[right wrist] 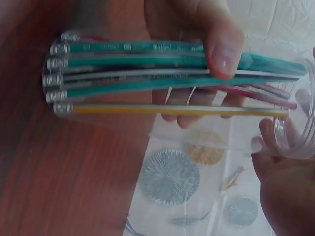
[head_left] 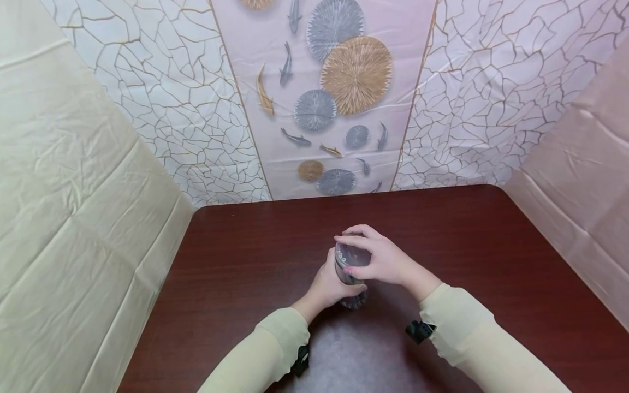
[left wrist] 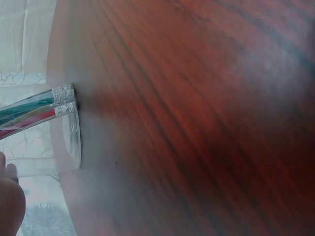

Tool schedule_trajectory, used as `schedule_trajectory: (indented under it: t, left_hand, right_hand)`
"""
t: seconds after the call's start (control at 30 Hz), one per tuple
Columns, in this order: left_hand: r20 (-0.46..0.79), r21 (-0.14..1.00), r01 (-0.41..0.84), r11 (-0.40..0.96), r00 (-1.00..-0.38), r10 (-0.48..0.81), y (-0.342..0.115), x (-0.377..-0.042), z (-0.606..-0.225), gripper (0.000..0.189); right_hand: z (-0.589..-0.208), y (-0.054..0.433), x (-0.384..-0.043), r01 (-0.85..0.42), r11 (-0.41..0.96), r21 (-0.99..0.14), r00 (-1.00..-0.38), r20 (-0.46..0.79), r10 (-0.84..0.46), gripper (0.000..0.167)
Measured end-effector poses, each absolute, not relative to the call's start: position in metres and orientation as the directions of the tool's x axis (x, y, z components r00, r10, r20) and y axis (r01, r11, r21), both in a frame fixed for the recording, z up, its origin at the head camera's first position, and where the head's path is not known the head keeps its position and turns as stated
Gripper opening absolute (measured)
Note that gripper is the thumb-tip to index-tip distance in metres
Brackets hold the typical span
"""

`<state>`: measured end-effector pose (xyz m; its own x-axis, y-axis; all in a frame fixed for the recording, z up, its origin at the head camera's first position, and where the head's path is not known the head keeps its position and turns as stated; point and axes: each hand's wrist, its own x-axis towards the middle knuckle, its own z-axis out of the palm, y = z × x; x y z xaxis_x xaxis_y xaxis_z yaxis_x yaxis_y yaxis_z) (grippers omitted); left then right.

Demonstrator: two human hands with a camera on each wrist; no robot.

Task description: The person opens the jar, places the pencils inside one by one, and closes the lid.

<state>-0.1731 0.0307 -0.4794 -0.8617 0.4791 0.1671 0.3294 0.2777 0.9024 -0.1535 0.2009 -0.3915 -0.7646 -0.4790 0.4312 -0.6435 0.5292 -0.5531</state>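
Observation:
A clear, see-through jar (head_left: 351, 301) stands almost upright between the two hands over the middle of the table. My left hand (head_left: 325, 283) grips its body, with the thumb across the near side. From above, my right hand (head_left: 385, 258) holds the round clear lid (right wrist: 297, 130) by its rim, fingers on the far side and thumb on the near side. Several green, yellow and red pencils (right wrist: 138, 62) with metal end caps show through the jar wall in the right wrist view. Pencil ends and the jar's base (left wrist: 75, 142) appear at the left of the left wrist view.
The dark red-brown wooden table (head_left: 245, 245) has rounded far corners. Behind it hangs a patterned cloth (head_left: 314, 109) with fish and round leaf shapes. Plain pale cloths stand at the left (head_left: 88, 191) and right (head_left: 580, 174). Dark straps show at both sleeve cuffs.

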Motion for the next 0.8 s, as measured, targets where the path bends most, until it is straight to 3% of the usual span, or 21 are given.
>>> schedule_trajectory:
  t: [0.27,0.4,0.57,0.8]
  left_hand:
    - [0.127,0.905,0.338,0.257,-0.793,0.595,0.025,-0.183,-0.479,0.100]
    - [0.122,0.916,0.360,0.179,-0.674,0.729,0.019,-0.195,-0.478,0.094]
    - [0.138,0.936,0.345,0.068,-0.538,0.831,0.017,-0.207,-0.478,0.077]
    - [0.124,0.922,0.370,0.111,-0.558,0.821,0.018,-0.209,-0.477,0.078]
  right_hand:
    - [-0.385,0.206,-0.161,-0.719,0.455,-0.526,-0.681,0.398,-0.615,0.052]
    - [-0.381,0.206,-0.165,-0.738,0.402,-0.543,-0.637,0.363,-0.680,0.052]
    - [-0.380,0.205,-0.167,-0.742,0.408,-0.533,-0.629,0.341,-0.699,0.052]
    - [-0.382,0.204,-0.165,-0.678,0.439,-0.589,-0.711,0.377,-0.593,0.062]
